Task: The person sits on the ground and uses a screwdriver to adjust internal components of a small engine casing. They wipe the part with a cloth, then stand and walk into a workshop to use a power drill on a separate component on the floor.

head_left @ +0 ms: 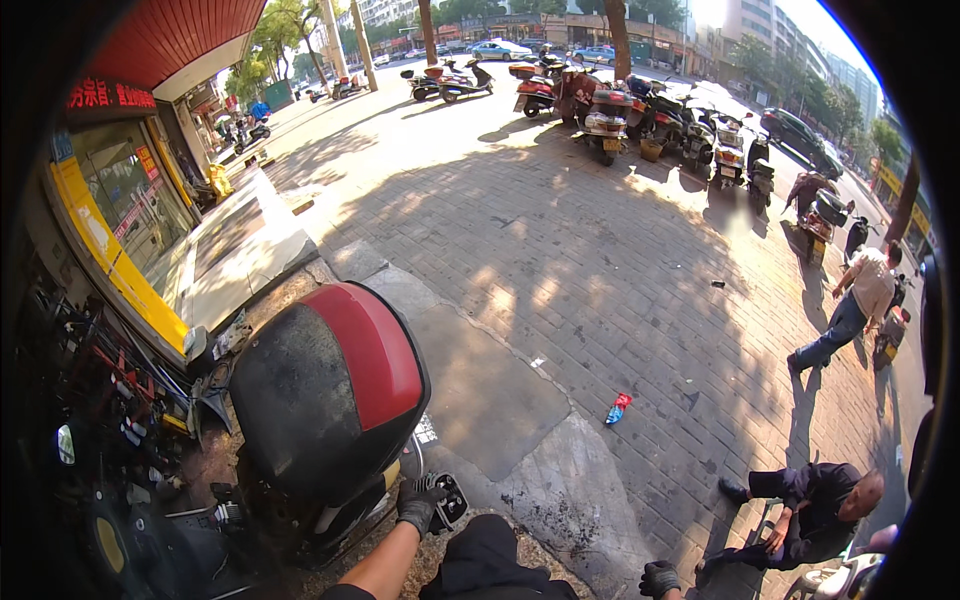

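My left hand, in a dark grey work glove, is closed on the edge of a dark, rounded rectangular part with several light round spots; its exact kind is unclear. Just beyond that hand stands a scooter, mostly hidden under its large black top box with a red panel. At the lower edge, well apart from the scooter, is my right hand, gloved too. Its fingers are curled, and anything inside them is hidden. My dark-clothed knee shows between the two hands.
Dark scooter parts crowd the left by a yellow-framed shopfront. A red and blue wrapper lies on the paving. At right, one person sits low and another stands near parked scooters.
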Available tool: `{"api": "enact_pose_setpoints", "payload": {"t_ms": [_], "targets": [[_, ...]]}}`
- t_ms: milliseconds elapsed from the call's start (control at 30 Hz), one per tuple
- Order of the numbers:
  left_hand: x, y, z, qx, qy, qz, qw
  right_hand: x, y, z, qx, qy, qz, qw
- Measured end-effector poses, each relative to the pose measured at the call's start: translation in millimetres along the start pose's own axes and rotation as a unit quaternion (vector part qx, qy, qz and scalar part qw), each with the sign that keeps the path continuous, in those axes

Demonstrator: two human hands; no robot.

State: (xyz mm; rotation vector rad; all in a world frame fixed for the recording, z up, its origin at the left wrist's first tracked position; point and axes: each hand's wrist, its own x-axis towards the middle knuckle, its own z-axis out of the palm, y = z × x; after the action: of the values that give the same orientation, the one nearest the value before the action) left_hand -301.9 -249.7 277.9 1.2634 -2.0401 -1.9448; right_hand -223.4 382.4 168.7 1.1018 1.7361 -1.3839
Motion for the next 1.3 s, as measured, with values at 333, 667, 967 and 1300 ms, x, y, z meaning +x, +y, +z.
{"api": "enact_pose_setpoints", "payload": {"t_ms": [333, 667, 967, 1300], "targets": [[112.5, 63.3, 85.8, -0.249, -0.021, -0.012, 0.968, -9.8, -360.6, 170.5, -0.226, -0.027, -0.208, 0.951], [135.3, 176.8, 102.5, -0.377, 0.083, -0.098, 0.917, 68.9, -501.0, 270.8, -0.38, -0.146, -0.083, 0.91], [205.5, 151.7, 145.4, -0.397, 0.263, -0.044, 0.878, 159.6, -699.7, 432.3, -0.501, -0.237, -0.353, 0.754], [301.4, 120.0, 165.4, -0.487, 0.379, -0.065, 0.784, 154.4, -830.1, 589.9, -0.517, -0.386, -0.343, 0.682]]}}
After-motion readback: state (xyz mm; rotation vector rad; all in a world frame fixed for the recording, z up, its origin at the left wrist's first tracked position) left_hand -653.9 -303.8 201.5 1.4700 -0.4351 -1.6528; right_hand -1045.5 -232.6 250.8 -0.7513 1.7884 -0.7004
